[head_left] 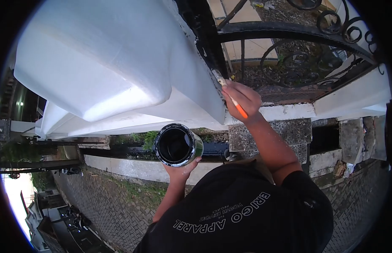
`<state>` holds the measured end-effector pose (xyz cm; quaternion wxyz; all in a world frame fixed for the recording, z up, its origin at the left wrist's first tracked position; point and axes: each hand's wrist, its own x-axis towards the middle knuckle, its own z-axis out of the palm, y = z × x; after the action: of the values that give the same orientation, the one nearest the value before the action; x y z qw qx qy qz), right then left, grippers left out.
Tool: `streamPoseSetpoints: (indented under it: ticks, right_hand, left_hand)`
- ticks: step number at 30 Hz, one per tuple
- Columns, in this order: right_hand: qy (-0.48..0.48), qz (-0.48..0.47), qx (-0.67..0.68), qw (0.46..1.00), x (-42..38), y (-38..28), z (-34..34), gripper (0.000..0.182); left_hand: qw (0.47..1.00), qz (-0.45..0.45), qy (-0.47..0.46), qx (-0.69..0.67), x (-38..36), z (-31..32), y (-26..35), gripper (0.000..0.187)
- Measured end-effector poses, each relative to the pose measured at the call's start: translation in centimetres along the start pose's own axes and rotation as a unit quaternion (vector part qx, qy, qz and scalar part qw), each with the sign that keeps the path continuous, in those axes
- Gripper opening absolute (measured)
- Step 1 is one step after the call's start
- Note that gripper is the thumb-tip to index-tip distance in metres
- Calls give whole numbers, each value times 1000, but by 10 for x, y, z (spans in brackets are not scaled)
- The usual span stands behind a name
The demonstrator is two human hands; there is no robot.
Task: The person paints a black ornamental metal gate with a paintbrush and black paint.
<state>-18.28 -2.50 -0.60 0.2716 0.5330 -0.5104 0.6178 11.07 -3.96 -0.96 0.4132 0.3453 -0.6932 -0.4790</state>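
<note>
Black paint filled the open tin (178, 144), which I recorded cupped from below in the left hand (182, 170), fingers wrapped round its base. My right hand (242, 99) was closed in a pinch on an orange-handled brush (232, 99). The brush's long axis ran from 4 o'clock up to 10 o'clock, bristles touching the edge where the white pillar (120, 63) meets the black iron gate (297, 55). The tin lay toward 8 o'clock from the brush hand, near but apart. The right hand was nearer the gate.
</note>
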Motion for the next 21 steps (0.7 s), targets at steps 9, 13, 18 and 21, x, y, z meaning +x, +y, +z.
streamPoseSetpoints:
  ticks: [9, 13, 18, 21]
  right_hand:
    - [-64, -83, -33, 994, -4, 12, -10, 29]
    - [-25, -93, -33, 995, 38, -6, -10, 27]
    - [-60, -92, -45, 993, 28, -5, -12, 28]
    - [-22, -94, -30, 995, 54, -22, -15, 26]
  left_hand:
    - [1000, 4, 8, -6, 0, 2, -2, 109]
    - [1000, -3, 3, 1, -6, -1, -7, 110]
    - [999, 1, 3, -52, 0, 6, -3, 109]
    - [1000, -5, -6, -6, -4, 2, -1, 104]
